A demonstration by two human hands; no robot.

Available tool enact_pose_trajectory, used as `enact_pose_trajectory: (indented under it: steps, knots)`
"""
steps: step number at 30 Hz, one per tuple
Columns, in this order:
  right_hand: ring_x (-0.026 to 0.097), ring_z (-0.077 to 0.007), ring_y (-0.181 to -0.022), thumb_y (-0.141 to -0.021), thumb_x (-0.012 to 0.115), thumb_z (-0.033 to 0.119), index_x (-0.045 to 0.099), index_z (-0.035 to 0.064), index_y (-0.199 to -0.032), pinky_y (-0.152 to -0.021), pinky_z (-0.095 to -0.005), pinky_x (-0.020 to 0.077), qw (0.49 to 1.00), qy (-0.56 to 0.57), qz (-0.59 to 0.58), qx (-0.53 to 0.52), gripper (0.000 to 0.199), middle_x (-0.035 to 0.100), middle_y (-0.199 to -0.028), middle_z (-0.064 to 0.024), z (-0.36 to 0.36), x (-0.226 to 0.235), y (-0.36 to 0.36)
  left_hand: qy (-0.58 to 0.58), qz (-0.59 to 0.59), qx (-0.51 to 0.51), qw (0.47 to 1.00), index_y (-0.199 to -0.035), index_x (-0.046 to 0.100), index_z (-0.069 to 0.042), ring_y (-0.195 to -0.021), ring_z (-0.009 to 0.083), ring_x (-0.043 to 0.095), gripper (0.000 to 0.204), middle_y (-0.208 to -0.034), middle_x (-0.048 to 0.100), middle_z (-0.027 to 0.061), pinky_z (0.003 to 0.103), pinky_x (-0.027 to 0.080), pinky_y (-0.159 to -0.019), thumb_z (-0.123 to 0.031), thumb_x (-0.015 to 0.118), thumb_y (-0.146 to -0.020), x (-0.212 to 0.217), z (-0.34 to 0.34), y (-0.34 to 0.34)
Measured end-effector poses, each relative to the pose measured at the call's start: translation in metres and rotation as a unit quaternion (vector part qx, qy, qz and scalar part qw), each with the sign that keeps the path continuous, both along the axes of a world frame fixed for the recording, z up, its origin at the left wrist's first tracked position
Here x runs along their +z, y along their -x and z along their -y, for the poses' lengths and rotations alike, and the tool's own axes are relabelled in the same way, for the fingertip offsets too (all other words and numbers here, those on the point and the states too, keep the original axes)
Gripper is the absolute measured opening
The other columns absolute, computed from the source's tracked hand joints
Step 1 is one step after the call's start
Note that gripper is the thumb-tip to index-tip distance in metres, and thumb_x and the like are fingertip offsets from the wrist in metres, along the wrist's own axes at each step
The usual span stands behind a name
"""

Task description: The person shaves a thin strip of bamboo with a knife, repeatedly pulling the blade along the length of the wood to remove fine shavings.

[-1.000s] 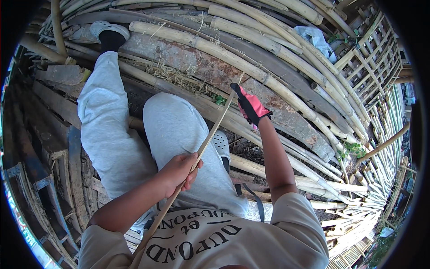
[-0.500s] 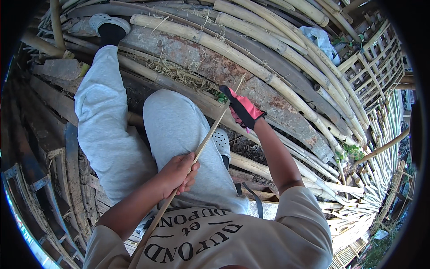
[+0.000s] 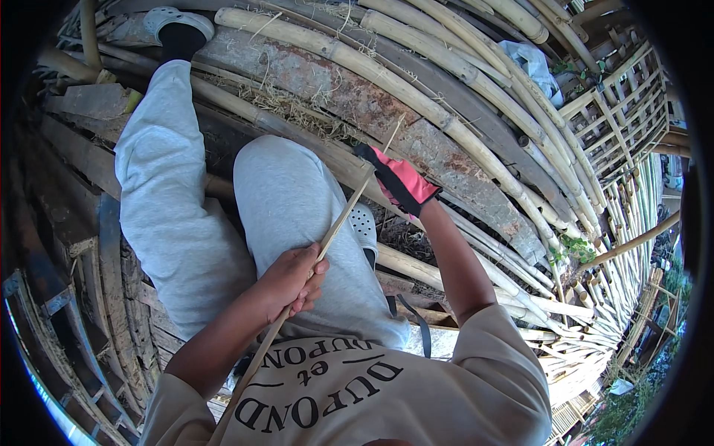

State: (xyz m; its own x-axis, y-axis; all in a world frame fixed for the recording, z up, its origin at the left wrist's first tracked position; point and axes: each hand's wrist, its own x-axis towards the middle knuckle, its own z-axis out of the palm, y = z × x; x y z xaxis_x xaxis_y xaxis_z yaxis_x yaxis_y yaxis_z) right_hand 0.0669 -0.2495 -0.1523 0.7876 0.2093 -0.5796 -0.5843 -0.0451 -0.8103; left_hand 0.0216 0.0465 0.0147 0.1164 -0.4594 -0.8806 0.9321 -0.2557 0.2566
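Note:
A long, thin bamboo strip runs slantwise from beside my torso, across my bent right knee, to a narrow tip beyond my right hand. My bare left hand is closed around its middle, just above my lap. Farther along, my right hand, in a pink and black glove, is closed on the strip near its far end. Part of the strip is covered by the glove, and whether anything else lies inside that hand is hidden. The thin tip sticks out past the glove, above a weathered plank.
Bamboo poles lie in rows ahead and to the right, around a rough plank strewn with shavings. A woven bamboo lattice and a pale plastic bag are at the far right. Timber frames stand at my left.
My right hand has slid a little toward me along the strip, so more of the tip shows beyond the glove. My left hand keeps its hold. The whole view has shifted slightly.

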Motion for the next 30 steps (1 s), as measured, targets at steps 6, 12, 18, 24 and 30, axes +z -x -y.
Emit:
enact_pose_trajectory:
  steps: [6,12,18,24,30]
  knots:
    - [0.035,-0.0082,-0.045,-0.104,0.048,0.018,0.045,0.0305,-0.154,-0.040,-0.0267,0.0275,0.999,-0.004,-0.012,0.035,0.051,0.043,-0.062,0.0053,-0.019,0.023,0.007,0.010,-0.006,0.004,1.000,-0.088,0.043,-0.015,-0.037,0.0050,0.030,0.042,-0.054,0.035,-0.0056,0.023,0.030,-0.034,-0.042,0.024,-0.113,-0.002,-0.003,0.000]
    - [0.052,-0.0151,-0.053,-0.101,0.051,0.015,0.051,0.0305,-0.151,-0.053,-0.0354,0.0443,0.992,0.100,-0.013,0.074,0.053,0.054,-0.066,-0.0015,-0.028,0.028,0.014,0.000,0.002,0.012,1.000,-0.087,0.043,-0.015,-0.036,0.0048,0.026,0.041,-0.052,0.032,-0.0056,0.023,0.024,-0.032,-0.043,0.028,-0.113,-0.002,-0.001,0.003]
    - [0.053,-0.0119,-0.053,-0.102,0.050,0.017,0.047,0.0366,-0.154,-0.050,-0.0305,0.0441,0.986,0.153,0.000,0.060,0.055,0.053,-0.063,-0.0018,-0.032,0.029,0.027,-0.001,-0.003,0.027,1.000,-0.087,0.043,-0.015,-0.036,0.0049,0.027,0.040,-0.052,0.032,-0.0057,0.023,0.025,-0.032,-0.043,0.028,-0.113,0.000,-0.001,0.003]
    - [0.049,-0.0107,-0.051,-0.104,0.049,0.027,0.051,0.0379,-0.151,-0.048,-0.0288,0.0408,0.994,0.107,-0.028,0.007,0.047,0.053,-0.064,0.0021,-0.041,0.033,0.032,0.009,0.008,0.031,0.999,-0.087,0.043,-0.015,-0.035,0.0051,0.029,0.041,-0.052,0.032,-0.0058,0.023,0.025,-0.033,-0.042,0.028,-0.113,-0.001,0.000,0.007]
    - [0.064,-0.0251,-0.060,-0.100,0.051,0.022,0.050,0.0271,-0.151,-0.060,-0.0385,0.0522,0.958,0.263,0.089,0.070,0.051,0.068,-0.076,-0.0097,-0.049,0.039,0.031,0.005,0.007,0.042,0.999,-0.087,0.044,-0.015,-0.036,0.0059,0.028,0.041,-0.052,0.032,-0.0054,0.023,0.026,-0.033,-0.043,0.028,-0.113,-0.001,-0.001,0.008]
